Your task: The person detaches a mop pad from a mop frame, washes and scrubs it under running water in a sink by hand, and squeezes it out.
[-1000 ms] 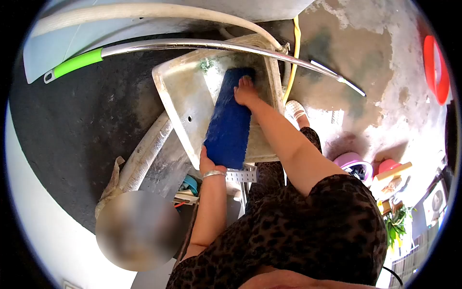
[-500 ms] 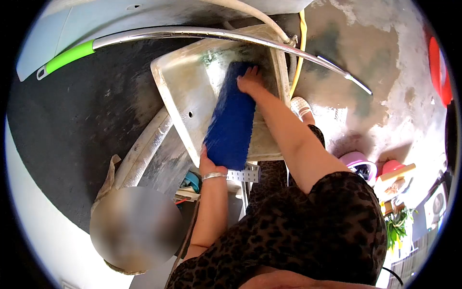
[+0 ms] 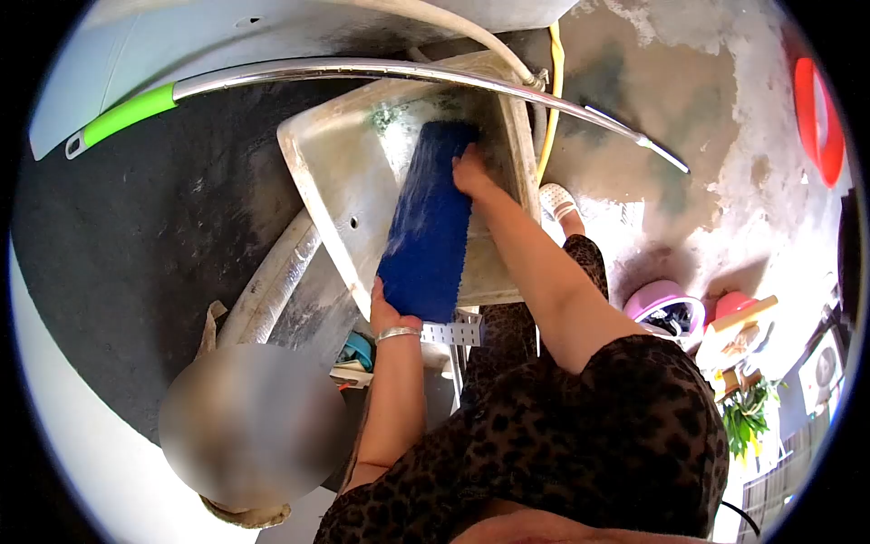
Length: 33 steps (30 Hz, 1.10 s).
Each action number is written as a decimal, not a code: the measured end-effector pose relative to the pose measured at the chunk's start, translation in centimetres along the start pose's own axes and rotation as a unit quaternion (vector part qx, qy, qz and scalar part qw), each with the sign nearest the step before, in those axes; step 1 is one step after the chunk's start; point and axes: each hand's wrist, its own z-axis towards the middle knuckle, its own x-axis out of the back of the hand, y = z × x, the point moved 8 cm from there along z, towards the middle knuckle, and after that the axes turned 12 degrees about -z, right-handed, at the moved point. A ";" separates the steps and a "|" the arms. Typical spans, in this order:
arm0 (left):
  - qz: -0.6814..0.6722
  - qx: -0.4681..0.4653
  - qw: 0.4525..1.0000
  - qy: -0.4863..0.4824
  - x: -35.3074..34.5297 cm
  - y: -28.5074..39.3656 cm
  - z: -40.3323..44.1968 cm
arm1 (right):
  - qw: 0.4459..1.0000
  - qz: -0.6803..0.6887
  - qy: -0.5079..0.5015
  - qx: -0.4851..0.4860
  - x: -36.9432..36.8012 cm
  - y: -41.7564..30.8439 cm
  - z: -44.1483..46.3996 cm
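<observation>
A long blue rectangular pad (image 3: 426,236) with a jagged right edge and pale streaks on its surface lies slanted across the pale, stained sink basin (image 3: 331,204). My left hand (image 3: 391,310), with a silver bracelet at the wrist, grips its near left corner, thumb along the edge and the other fingers hidden underneath. Near the far end, my right hand (image 3: 468,172) holds the right edge of the pad; most of its fingers are tucked out of sight. The pad's near end reaches over the basin's rim.
A metal pole (image 3: 362,68) with a green handle (image 3: 131,113) crosses above the basin's far side. A yellow hose (image 3: 554,100) runs down at the right. Pink basin (image 3: 666,304), red ring-shaped object (image 3: 820,122) and plant (image 3: 748,417) are at right; a blurred round patch (image 3: 258,426) covers the lower left.
My right hand has shifted from lying on top of the pad's far end to gripping its right edge, slightly nearer. My left hand keeps its hold; the whole view has shifted slightly.
</observation>
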 end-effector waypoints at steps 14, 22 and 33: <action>-0.035 0.014 0.996 -0.083 5.0 0.4 2.0 | 0.968 0.214 0.008 -0.133 -5.3 3.0 9.8; 0.039 -0.085 0.977 -0.194 8.0 4.1 0.8 | 0.943 0.315 0.019 -0.108 0.1 -0.4 4.9; 0.091 -0.119 0.956 -0.254 10.0 6.8 -3.2 | 0.993 0.088 -0.029 -0.076 5.3 -0.6 1.4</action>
